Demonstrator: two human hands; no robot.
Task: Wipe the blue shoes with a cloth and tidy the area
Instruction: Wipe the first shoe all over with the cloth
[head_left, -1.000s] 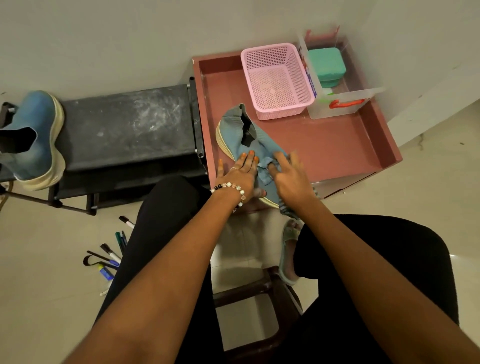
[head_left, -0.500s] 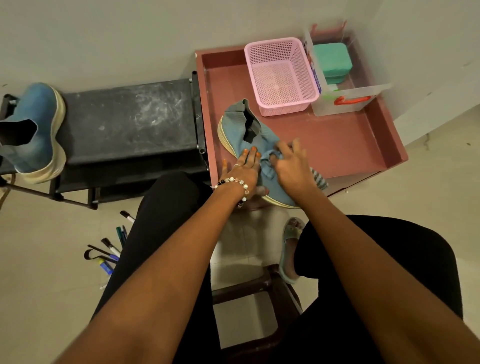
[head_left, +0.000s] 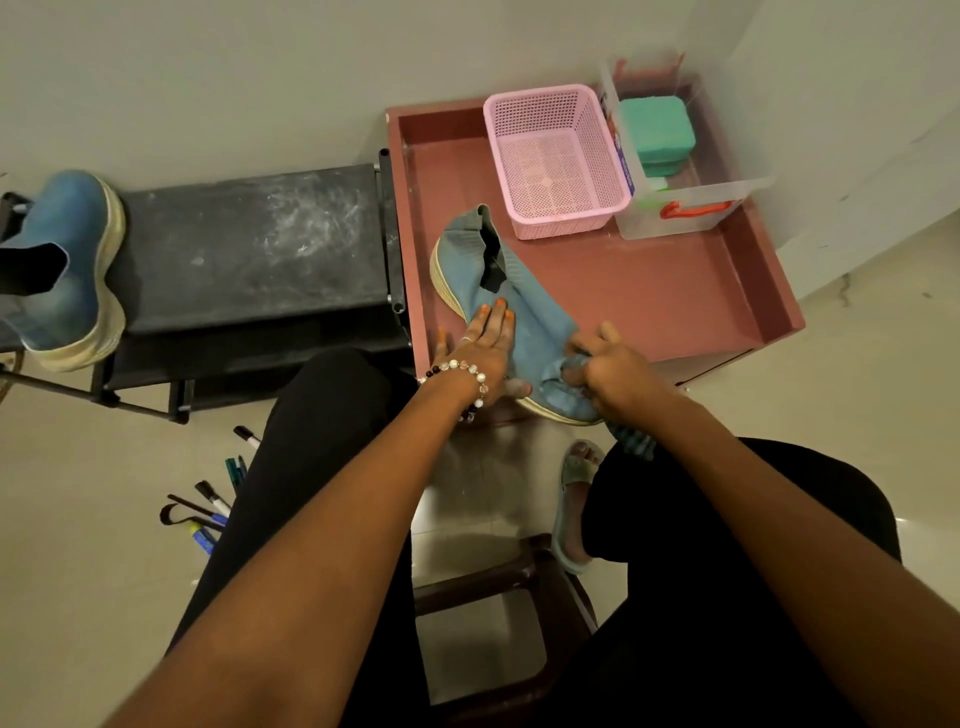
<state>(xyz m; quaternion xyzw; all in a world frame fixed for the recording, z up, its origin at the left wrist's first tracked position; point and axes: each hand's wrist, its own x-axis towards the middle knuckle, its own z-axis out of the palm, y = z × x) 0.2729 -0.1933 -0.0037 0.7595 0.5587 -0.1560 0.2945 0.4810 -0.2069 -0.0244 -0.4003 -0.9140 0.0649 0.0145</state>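
A blue knit shoe with a cream sole lies on the maroon tray table, toe toward me. My left hand presses flat on its left side with straight fingers. My right hand is curled round a striped blue-grey cloth and holds it against the toe; the cloth's end hangs below my wrist. The second blue shoe stands on the left end of the black rack.
A pink mesh basket and a clear box holding a green sponge sit at the back of the tray. Several markers lie on the floor by my left leg. A brown stool is under me.
My right hand has curled tighter round the cloth and slid down toward the shoe's toe. My left hand has moved slightly further up along the shoe's side.
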